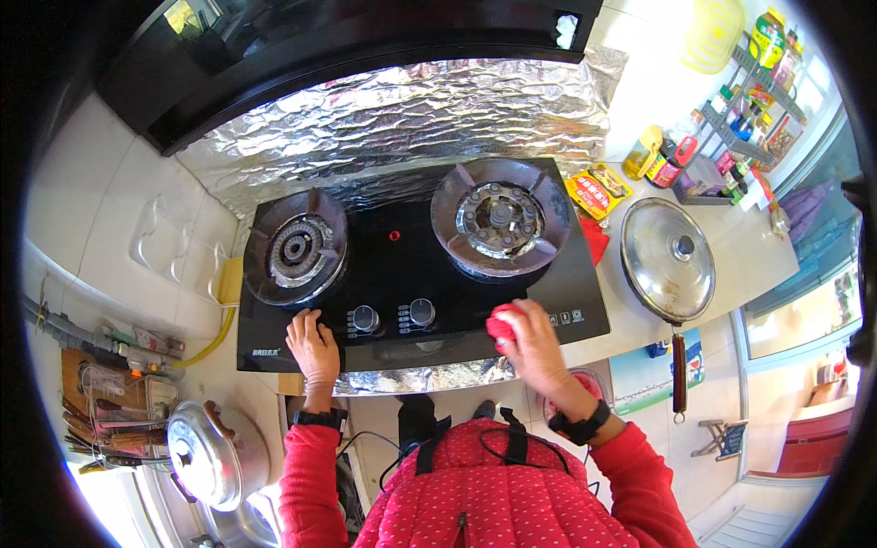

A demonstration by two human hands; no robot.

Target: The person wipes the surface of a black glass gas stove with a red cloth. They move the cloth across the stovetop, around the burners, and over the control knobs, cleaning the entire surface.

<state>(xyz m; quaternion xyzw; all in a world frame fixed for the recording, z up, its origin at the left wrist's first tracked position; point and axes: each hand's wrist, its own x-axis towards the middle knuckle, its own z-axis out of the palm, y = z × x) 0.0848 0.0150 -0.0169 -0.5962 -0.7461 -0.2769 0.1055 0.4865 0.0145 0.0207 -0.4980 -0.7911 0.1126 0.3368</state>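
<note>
A black glass gas cooktop (390,281) lies before me, with a left burner (296,248) and a larger right burner (500,218). Two control knobs, a left one (366,318) and a right one (422,312), sit near its front edge. My right hand (531,339) grips a bunched red cloth (501,327) at the front right of the glass, below the right burner. My left hand (314,344) rests at the front left, just below the left burner, fingers slightly bent and holding nothing visible.
A lidded frying pan (661,267) stands on the right counter, its handle (679,377) jutting past the edge. Behind it are a yellow-red packet (597,192), bottles and a spice rack (740,123). A lidded metal pot (212,455) sits at left. The range hood (356,41) overhangs crinkled foil (411,116).
</note>
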